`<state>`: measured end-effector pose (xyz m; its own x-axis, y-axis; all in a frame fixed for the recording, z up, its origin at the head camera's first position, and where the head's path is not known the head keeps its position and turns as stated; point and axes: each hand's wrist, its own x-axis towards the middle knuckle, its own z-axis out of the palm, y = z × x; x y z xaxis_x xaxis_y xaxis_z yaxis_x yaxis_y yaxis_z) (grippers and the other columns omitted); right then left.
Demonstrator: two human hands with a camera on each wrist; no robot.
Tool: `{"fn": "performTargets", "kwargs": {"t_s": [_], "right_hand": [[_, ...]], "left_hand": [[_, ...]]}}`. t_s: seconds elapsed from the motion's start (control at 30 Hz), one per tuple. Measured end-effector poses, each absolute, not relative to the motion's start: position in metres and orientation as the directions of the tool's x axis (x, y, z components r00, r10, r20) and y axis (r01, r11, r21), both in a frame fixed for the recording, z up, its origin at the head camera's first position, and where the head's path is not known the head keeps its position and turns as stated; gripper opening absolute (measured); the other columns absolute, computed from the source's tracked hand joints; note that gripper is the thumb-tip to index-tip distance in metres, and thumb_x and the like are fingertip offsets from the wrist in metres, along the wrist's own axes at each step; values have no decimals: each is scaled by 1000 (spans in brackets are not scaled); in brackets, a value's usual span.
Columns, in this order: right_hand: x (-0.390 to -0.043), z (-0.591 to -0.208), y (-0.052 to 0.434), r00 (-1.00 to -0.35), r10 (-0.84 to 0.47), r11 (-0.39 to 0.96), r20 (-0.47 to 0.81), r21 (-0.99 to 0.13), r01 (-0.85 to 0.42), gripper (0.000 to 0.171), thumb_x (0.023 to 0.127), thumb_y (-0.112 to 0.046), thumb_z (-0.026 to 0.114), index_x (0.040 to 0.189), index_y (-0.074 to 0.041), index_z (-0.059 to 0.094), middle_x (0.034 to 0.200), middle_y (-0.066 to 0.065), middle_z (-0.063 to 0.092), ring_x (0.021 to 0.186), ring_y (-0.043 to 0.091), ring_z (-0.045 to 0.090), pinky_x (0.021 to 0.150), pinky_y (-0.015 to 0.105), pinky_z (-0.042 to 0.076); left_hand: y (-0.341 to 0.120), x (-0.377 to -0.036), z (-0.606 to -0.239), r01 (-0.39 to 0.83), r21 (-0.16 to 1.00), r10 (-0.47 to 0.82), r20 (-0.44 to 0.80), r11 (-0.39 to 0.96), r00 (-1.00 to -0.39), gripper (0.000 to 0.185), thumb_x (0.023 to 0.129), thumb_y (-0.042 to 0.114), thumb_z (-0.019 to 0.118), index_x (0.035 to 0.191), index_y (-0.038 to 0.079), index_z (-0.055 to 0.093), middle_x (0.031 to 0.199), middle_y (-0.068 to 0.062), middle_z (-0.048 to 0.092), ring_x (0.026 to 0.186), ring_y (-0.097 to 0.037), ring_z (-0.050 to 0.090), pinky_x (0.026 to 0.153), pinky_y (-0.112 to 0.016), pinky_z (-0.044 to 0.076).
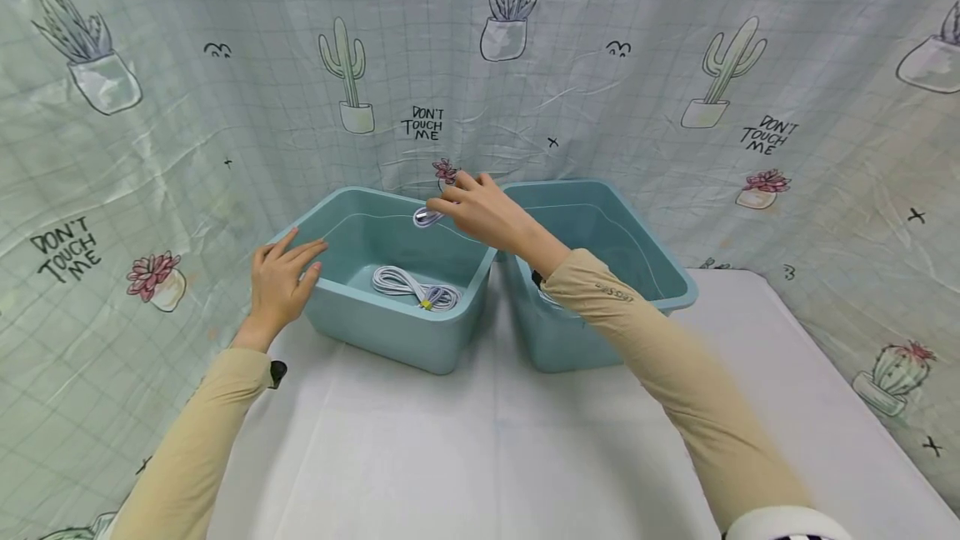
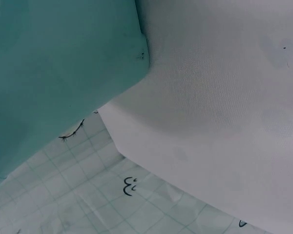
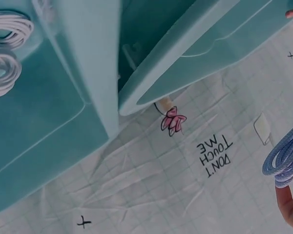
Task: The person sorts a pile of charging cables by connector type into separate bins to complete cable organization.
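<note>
My right hand (image 1: 480, 211) pinches a coiled cable (image 1: 426, 217) above the left teal bin (image 1: 382, 336), near its back right. At the right edge of the right wrist view the coil (image 3: 285, 156) looks braided and pale blue-violet. My left hand (image 1: 281, 280) rests on the left bin's rim with its fingers extended. On that bin's floor lie a white cable coil (image 1: 396, 281) and a second coil (image 1: 444, 297) with a yellow piece on it. White coils (image 3: 10, 29) lie inside the right teal bin (image 1: 577, 348), mostly hidden by my forearm in the head view.
Both bins stand close together on a white-covered table (image 1: 420, 457), with a narrow gap between them at the front. A printed curtain (image 1: 270, 107) with cactus drawings hangs behind the bins and along both sides.
</note>
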<state>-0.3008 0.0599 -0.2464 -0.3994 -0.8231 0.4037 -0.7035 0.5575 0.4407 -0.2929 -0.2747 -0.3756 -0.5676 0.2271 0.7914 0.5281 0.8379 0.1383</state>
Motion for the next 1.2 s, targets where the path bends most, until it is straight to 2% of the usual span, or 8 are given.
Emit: {"fn": "performTargets", "kwargs": {"t_s": [0.2, 0.4, 0.5, 0.63, 0.87, 1.2], "right_hand": [[-312, -249, 44, -457, -799, 595, 391, 403, -696, 32, 92, -5, 40, 117, -20, 53, 98, 0, 58, 83, 20, 42, 63, 31, 26], [-321, -252, 34, -505, -776, 627, 379, 376, -682, 32, 93, -7, 40, 119, -20, 53, 103, 1, 59, 88, 21, 45, 68, 35, 37], [-325, -254, 32, -518, -770, 636, 373, 380, -672, 32, 93, -7, 40, 120, -20, 51, 104, 1, 58, 89, 21, 44, 71, 36, 39], [-329, -255, 30, -520, -769, 638, 372, 395, -661, 31, 94, -9, 40, 121, -20, 50, 104, 1, 58, 91, 22, 44, 73, 37, 40], [-331, -257, 34, -519, -776, 631, 359, 415, -656, 32, 91, -23, 49, 123, -23, 49, 113, 0, 55, 102, 24, 44, 82, 44, 41], [-323, -249, 55, -506, -776, 626, 376, 360, -692, 28, 90, -20, 51, 118, -20, 53, 111, 1, 56, 97, 23, 46, 73, 36, 38]], "left_hand": [[-274, -292, -376, 533, 148, 225, 789, 833, -571, 62, 92, 54, 27, 108, 8, 65, 109, -13, 64, 121, -36, 44, 94, -55, 27], [-272, -291, -374, 530, 145, 228, 786, 836, -575, 62, 92, 54, 27, 108, 8, 65, 110, -13, 64, 121, -36, 44, 94, -54, 27], [-271, -290, -373, 529, 145, 230, 782, 836, -579, 61, 92, 53, 27, 108, 8, 65, 110, -13, 64, 121, -36, 44, 94, -54, 27], [-269, -291, -372, 527, 147, 228, 782, 837, -580, 60, 92, 53, 28, 108, 8, 65, 110, -13, 64, 121, -36, 44, 94, -55, 27], [-270, -292, -373, 527, 153, 225, 780, 836, -584, 62, 92, 53, 26, 108, 7, 65, 109, -14, 64, 121, -37, 44, 94, -55, 26], [-273, -288, -373, 514, 153, 229, 764, 844, -603, 53, 93, 46, 32, 110, 8, 64, 111, -14, 64, 122, -36, 43, 94, -55, 26]]}}
